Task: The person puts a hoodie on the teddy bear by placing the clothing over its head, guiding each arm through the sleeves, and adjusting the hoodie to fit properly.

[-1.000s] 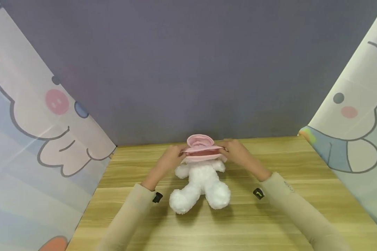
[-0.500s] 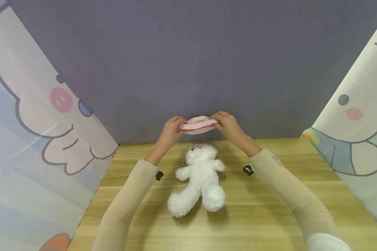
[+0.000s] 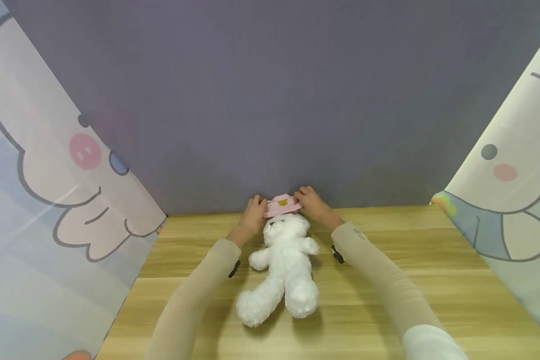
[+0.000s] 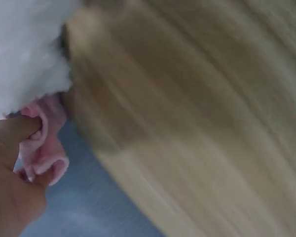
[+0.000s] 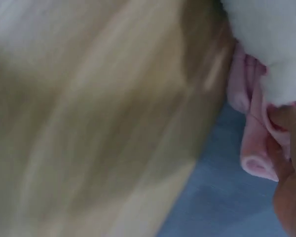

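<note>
A white plush bear (image 3: 290, 255) lies on its back, its head toward the grey wall and its legs toward me. At the top of its head is a small pink hat (image 3: 280, 206) with a yellow bear patch on the front. My left hand (image 3: 254, 214) pinches the hat's brim on one side, and my right hand (image 3: 311, 202) pinches it on the other. In the left wrist view the pink cloth (image 4: 47, 140) is folded between thumb and fingers, right against white fur. Likewise, the right wrist view has the rolled brim (image 5: 259, 133) between the fingertips beside the fur.
The wood-grain table (image 3: 387, 280) ends at a grey wall (image 3: 279, 100) just behind the hat. Cartoon-printed panels (image 3: 40, 200) stand at the left and right sides.
Both hands lifted the pink hat off the bear's head and up toward the wall, turned it so its patch faces up, then lowered it to the head's top edge.
</note>
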A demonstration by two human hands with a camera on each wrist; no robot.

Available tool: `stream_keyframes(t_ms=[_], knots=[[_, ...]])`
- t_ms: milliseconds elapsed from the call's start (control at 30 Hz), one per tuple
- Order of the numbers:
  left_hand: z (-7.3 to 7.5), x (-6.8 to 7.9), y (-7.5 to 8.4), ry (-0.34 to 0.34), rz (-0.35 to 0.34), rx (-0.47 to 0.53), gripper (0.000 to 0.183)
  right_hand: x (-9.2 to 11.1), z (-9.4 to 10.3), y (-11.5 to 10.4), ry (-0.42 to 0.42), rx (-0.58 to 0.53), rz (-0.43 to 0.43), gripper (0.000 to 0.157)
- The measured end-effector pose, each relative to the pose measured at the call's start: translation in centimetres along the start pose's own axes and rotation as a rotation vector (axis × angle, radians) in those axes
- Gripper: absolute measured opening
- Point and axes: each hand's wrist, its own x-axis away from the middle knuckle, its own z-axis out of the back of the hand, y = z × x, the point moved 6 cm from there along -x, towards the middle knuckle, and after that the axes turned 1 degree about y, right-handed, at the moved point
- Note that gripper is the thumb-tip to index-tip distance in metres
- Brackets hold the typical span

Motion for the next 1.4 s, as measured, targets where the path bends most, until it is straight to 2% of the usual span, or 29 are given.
stream_keyframes(t_ms=[133, 233, 367, 467, 567, 667, 733, 833, 1033, 1100, 1200, 1267, 1400], knots=[[-1.3, 0.9, -0.1, -0.108, 0.083, -0.041, 0.005, 1.0, -1.3, 0.6, -0.041, -0.019, -0.049, 0.009], [-1.2, 1.1, -0.2, -0.118, 0.098, -0.003, 0.004, 1.6, -1.2, 0.9, -0.075, -0.004, -0.115, 0.012], [-0.2, 1.0, -0.2, -0.019, 0.037, 0.093, 0.006, 1.7, -0.6, 1.2, -0.103, -0.001, -0.154, 0.012], [0.7, 1.2, -0.2, 0.075, 0.023, 0.212, 0.007, 1.3, -0.2, 1.0, -0.123, -0.071, -0.136, 0.012], [1.6, 1.8, -0.4, 0.15, 0.051, 0.342, 0.01, 1.1, 0.3, 0.5, -0.145, -0.154, -0.135, 0.013], [2.1, 2.6, -0.6, 0.173, 0.084, 0.408, 0.01, 1.0, 0.9, -0.4, -0.138, -0.187, -0.104, 0.014], [2.2, 3.0, -0.7, 0.151, 0.092, 0.406, 0.01, 1.1, 1.4, -1.2, -0.126, -0.187, -0.057, 0.015], [2.2, 3.6, -1.0, 0.082, 0.072, 0.407, 0.017, 1.3, 1.9, -2.1, -0.159, -0.186, -0.003, 0.021], [1.4, 4.1, -2.1, -0.05, -0.039, 0.489, 0.058, 1.6, 1.9, -2.5, -0.342, -0.262, -0.047, 0.05], [1.2, 4.4, -2.1, -0.101, -0.056, 0.51, 0.068, 1.7, 1.7, -2.7, -0.364, -0.279, -0.053, 0.057], [0.9, 4.8, -2.1, -0.178, -0.064, 0.524, 0.075, 1.8, 1.5, -3.0, -0.343, -0.319, -0.035, 0.061], [0.7, 5.0, -1.9, -0.192, -0.071, 0.519, 0.074, 1.8, 1.4, -3.2, -0.309, -0.343, -0.011, 0.06], [0.5, 4.6, -1.6, -0.124, -0.098, 0.466, 0.063, 1.9, 1.0, -3.1, -0.278, -0.379, -0.05, 0.057]])
